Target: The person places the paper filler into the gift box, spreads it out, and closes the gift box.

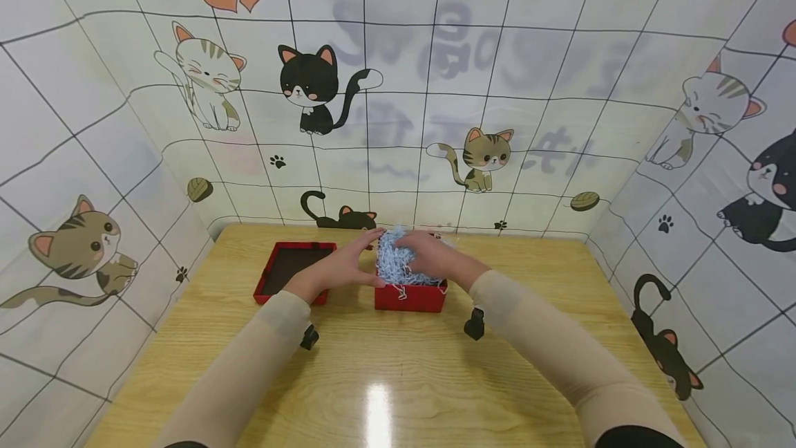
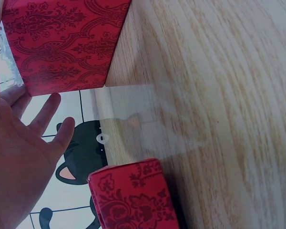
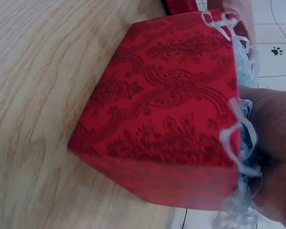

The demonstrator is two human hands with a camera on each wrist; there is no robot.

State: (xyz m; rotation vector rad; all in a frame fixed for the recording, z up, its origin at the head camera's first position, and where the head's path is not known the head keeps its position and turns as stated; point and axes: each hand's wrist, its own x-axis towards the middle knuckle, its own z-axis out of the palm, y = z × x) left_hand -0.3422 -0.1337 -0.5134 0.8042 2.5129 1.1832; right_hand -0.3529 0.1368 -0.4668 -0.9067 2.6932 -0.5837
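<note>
A red patterned box (image 1: pixel 410 298) stands on the table, heaped with light blue shredded paper (image 1: pixel 393 261) that rises above its rim. At the box's left side is my left hand (image 1: pixel 338 269), thumb near the front corner and fingers spread toward the back. The left wrist view shows those fingers (image 2: pixel 47 119) fairly straight beside the box wall. My right hand (image 1: pixel 429 256) reaches into the shredded paper from the right, its fingertips partly buried. In the right wrist view, paper strands (image 3: pixel 240 138) hang over the box's edge and the right fingers are mostly hidden.
Left of the box lies a red-rimmed lid (image 1: pixel 267 275), its dark inside facing up. The wooden table (image 1: pixel 348 379) meets a cat-printed wall covering (image 1: pixel 398 157) at the back and both sides.
</note>
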